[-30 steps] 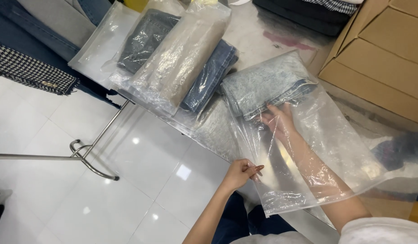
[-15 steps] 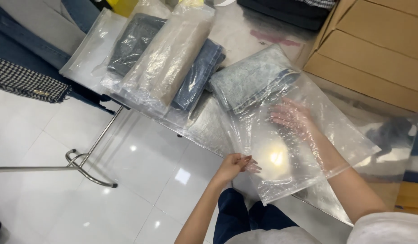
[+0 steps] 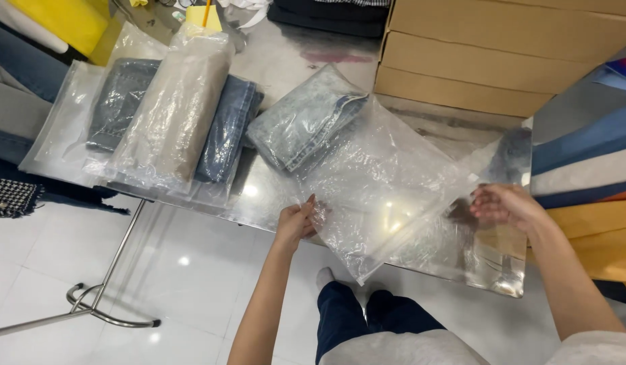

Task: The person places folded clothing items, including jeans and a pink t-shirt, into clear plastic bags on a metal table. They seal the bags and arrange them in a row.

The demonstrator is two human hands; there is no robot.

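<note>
Left hand (image 3: 296, 222), right hand (image 3: 505, 204) pinch clear plastic bag (image 3: 387, 182) edges

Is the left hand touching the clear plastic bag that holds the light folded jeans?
Touching. In the head view the left hand pinches the edge of the clear plastic bag.

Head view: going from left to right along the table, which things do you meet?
dark grey jeans in a bag → beige bagged garment → blue jeans → light-wash jeans → left hand → clear plastic bag → right hand
</note>
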